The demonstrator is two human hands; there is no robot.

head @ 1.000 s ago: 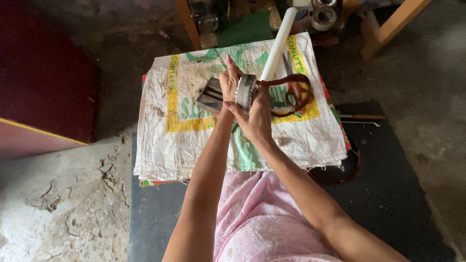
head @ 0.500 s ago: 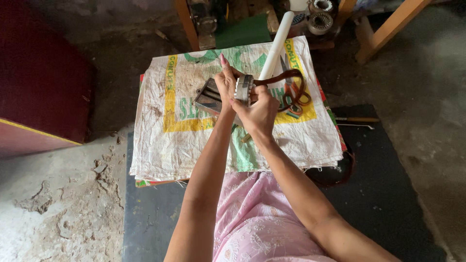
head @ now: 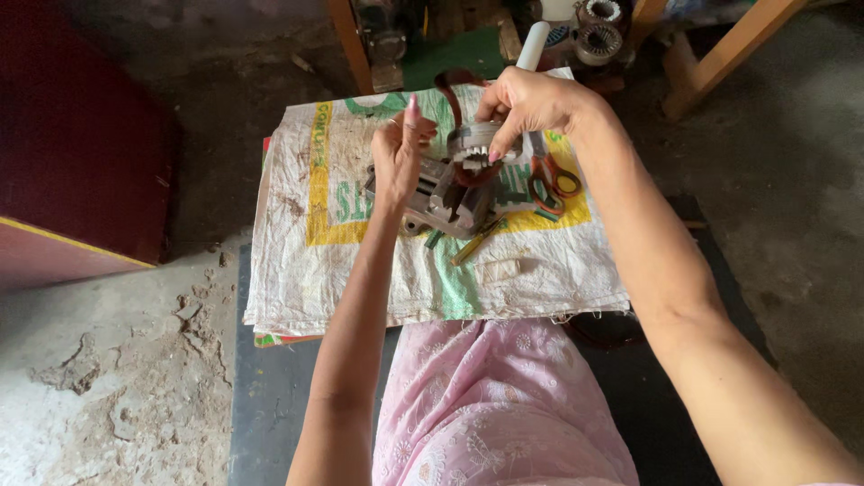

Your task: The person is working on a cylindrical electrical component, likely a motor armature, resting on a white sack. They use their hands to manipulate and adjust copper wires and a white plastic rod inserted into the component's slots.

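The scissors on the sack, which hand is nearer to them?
Right. The right hand is just above the scissors; the left hand is farther off, across the metal part.

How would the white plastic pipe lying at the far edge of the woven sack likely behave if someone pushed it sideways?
The white plastic pipe looks round and smooth, so it would probably roll. It seems rigid, keeping straight where it overhangs the woven sack. Being hollow-looking tubing, it is likely light, and the sack's folds might slow it.
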